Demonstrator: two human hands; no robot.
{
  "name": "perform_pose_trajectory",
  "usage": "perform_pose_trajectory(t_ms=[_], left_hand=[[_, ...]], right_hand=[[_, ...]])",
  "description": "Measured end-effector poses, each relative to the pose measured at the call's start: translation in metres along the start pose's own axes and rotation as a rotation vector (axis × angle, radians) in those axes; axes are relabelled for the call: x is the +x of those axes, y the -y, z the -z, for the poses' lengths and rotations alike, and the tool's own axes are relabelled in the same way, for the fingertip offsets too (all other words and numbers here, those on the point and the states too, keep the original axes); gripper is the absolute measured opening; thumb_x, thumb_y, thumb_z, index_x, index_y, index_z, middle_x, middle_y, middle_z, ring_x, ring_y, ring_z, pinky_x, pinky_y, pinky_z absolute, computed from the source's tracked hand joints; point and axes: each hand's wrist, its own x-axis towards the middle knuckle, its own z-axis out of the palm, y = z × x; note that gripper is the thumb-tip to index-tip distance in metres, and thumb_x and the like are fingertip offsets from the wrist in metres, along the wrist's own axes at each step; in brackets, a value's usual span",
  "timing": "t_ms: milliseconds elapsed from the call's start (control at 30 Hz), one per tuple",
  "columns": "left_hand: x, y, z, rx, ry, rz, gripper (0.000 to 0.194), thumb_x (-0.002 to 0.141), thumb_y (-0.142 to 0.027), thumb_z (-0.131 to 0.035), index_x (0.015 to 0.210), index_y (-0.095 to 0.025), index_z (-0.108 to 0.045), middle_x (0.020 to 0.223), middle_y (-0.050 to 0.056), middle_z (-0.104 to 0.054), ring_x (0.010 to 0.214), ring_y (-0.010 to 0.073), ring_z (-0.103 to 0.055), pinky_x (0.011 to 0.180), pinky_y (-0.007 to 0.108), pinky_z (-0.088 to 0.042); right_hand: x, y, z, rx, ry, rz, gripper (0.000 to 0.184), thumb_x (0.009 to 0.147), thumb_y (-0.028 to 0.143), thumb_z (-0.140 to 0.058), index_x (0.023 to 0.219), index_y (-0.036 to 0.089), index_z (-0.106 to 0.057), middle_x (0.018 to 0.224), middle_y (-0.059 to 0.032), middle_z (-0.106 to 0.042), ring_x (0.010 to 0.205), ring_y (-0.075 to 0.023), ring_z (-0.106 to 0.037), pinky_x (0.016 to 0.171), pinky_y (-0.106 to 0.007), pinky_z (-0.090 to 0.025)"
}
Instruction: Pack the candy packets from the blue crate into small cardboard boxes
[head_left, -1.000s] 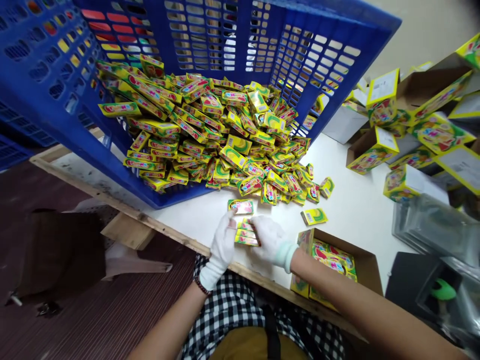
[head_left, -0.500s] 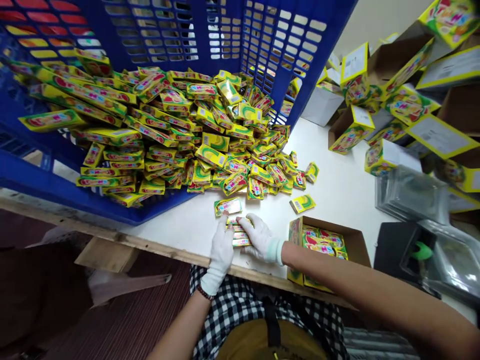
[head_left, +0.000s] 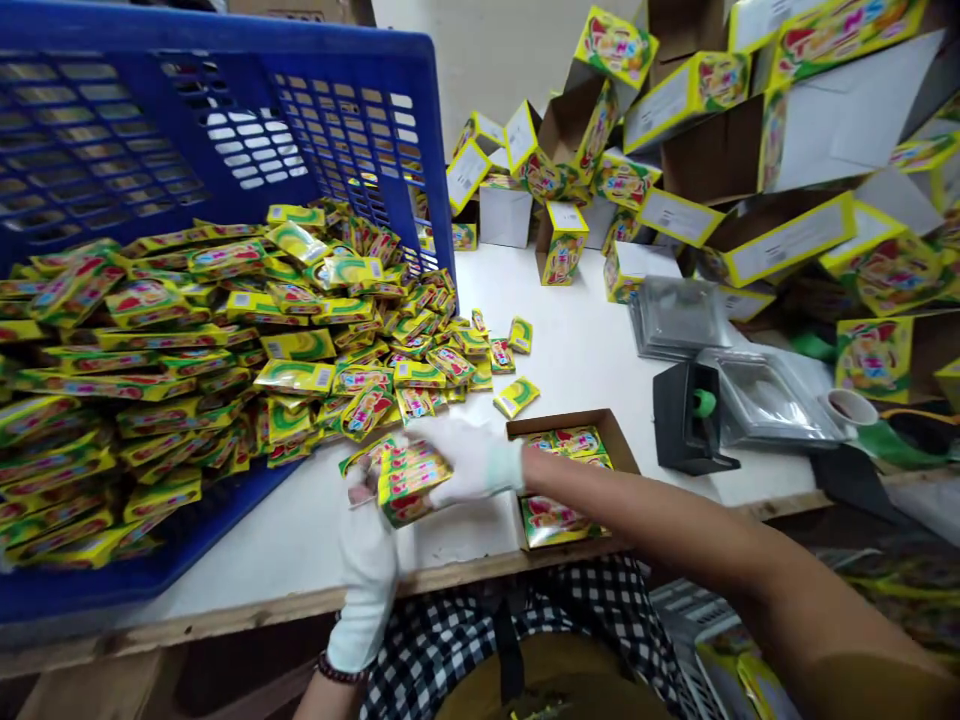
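L hand, white-gloved, w/ bead bracelet at wrist, stands upright near table edge. Its fingers press the left end of a stack of yellow pkts; exact grip hard to tell, partly hidden by the stack. R hand, also gloved, comes in from the right, fingers narrow, closed over the stack's top and far side. Stack sits tilted btw both hands, over the white table, just in front of a pile of pkts spilling from a tipped blue plastic crate. Just right of the hands: open cardboard box w/ pkts inside. For neat work, keep pkts squared, ends flush, even pressure from both hands so none slip. One loose pkt lies on table nr the pile. Printed cartons heaped top right, w/ white label panels; print unreadable. Pkt text too small, no brand legible.
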Motion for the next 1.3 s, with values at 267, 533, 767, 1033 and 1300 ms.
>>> perform_pose_trajectory(t_ms=[267,533,767,1033,1300], left_hand=[[-0.032,-0.11,-0.08,0.122,0.398,-0.493,0.024,0.095,-0.031,-0.049,0.108,-0.021,-0.066,0.112,0.01,-0.067,0.106,0.025,-0.063,0.094,0.042,-0.052],[-0.063,-0.106,-0.13,0.402,0.564,-0.574,0.058,0.086,-0.036,-0.058,0.139,-0.016,-0.049,0.138,0.017,-0.056,0.133,0.0374,-0.046,0.116,0.062,-0.03],[-0.075,-0.092,-0.134,0.432,0.495,-0.596,0.059,0.085,-0.037,-0.057,0.139,-0.013,-0.05,0.145,0.018,-0.052,0.137,0.0392,-0.043,0.116,0.061,-0.032],[-0.074,-0.096,-0.131,0.451,0.538,-0.571,0.056,0.087,-0.041,-0.055,0.136,-0.012,-0.052,0.141,0.019,-0.054,0.135,0.0408,-0.044,0.115,0.064,-0.031],[-0.034,-0.112,-0.112,0.434,0.489,-0.533,0.041,0.087,-0.03,-0.056,0.125,-0.014,-0.057,0.137,0.019,-0.054,0.128,0.0365,-0.048,0.111,0.063,-0.035]], right_hand=[[-0.138,-0.082,0.096,0.971,-0.188,-0.309,0.063,0.068,0.038,-0.08,0.125,0.019,-0.061,0.126,-0.0086,-0.065,0.111,-0.0249,-0.063,0.099,-0.041,-0.046],[-0.141,-0.129,0.077,0.479,-0.119,-0.339,0.064,0.069,0.046,-0.079,0.125,0.018,-0.067,0.131,-0.0106,-0.061,0.122,-0.0284,-0.056,0.111,-0.047,-0.037],[-0.11,-0.131,0.061,0.421,0.001,-0.324,0.056,0.084,0.046,-0.061,0.13,0.014,-0.062,0.129,-0.0104,-0.065,0.115,-0.0253,-0.062,0.102,-0.04,-0.047],[-0.069,-0.086,0.074,-0.275,0.275,-0.56,0.033,0.084,0.039,-0.06,0.109,0.021,-0.073,0.104,-0.0106,-0.074,0.094,-0.029,-0.067,0.081,-0.037,-0.05],[-0.07,-0.101,0.072,-0.15,0.232,-0.493,0.039,0.094,0.047,-0.049,0.103,0.02,-0.076,0.101,-0.0077,-0.075,0.092,-0.0243,-0.068,0.083,-0.032,-0.05]])
